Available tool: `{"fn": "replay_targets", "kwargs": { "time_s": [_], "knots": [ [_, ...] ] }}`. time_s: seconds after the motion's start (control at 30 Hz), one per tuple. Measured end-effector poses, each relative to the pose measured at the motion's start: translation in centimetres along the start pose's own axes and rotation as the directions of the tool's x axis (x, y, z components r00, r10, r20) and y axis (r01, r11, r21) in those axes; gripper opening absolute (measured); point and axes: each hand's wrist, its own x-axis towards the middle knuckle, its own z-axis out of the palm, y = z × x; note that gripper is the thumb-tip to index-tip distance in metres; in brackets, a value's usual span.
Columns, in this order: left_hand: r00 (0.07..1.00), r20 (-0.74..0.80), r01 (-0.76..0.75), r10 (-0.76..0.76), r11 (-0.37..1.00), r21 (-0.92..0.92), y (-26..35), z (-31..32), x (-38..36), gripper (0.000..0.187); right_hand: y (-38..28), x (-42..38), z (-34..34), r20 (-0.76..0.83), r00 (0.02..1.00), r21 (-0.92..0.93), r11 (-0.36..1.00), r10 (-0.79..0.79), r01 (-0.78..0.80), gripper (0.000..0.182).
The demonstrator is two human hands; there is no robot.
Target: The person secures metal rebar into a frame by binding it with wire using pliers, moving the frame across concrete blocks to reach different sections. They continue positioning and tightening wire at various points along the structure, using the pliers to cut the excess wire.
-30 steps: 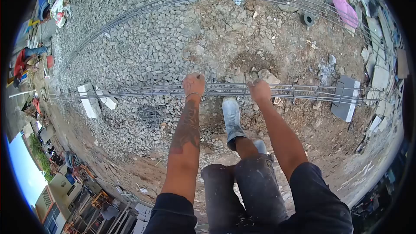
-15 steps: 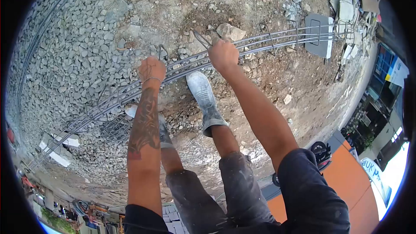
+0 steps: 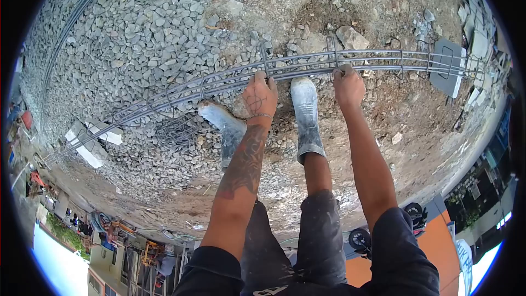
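A long rebar cage (image 3: 219, 84) of several thin steel bars lies across the ground in front of my feet, with wire stirrups spaced along it. My left hand (image 3: 258, 96) is closed at the near lower bar, on a rebar stirrup (image 3: 263, 56) that crosses the bars. To the right, my right hand (image 3: 349, 89) pinches the near side of another stirrup (image 3: 332, 45). The fingertips of both hands are partly hidden behind the bars and knuckles. My boots, a left one (image 3: 223, 123) and a right one (image 3: 304, 104), are just below the cage.
Grey gravel (image 3: 137, 38) covers the left side; packed dirt with a large rock (image 3: 352, 39) lies ahead. Pale blocks (image 3: 85, 145) support the cage's left end, a grey slab (image 3: 448, 66) its right. Loose bent wire pieces (image 3: 176, 131) lie near my left boot. Motorbike wheels (image 3: 360, 239) show behind.
Both stirrups at my hands were tilted and now stand more squarely across the bars. My view has shifted, so the cage and hands appear farther right; my left boot shows more.
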Motion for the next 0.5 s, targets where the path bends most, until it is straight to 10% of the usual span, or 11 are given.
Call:
{"fn": "replay_targets", "kwargs": {
  "time_s": [0.27, 0.4, 0.5],
  "knots": [
    [0.995, -0.098, 0.003, -0.018, 0.988, -0.155, -1.8, -4.8, -0.8, 0.023, -2.0, -1.1, -2.0, 0.018, 1.000, -0.039, 0.999, -0.018, 0.019, 0.028],
    [0.887, -0.461, 0.008, 0.023, 0.998, 0.065, -9.2, -12.4, 2.9, 0.014, -9.7, -3.5, -2.8, 0.093, 0.982, 0.115, 0.982, -0.163, 0.152, 0.028],
    [0.977, -0.199, 0.135, -0.073, 0.939, 0.317, -13.5, -16.0, 8.3, 0.025, -19.9, -5.7, -1.6, 0.384, 0.868, 0.089, 0.948, -0.316, 0.305, 0.026]
  ]
}}
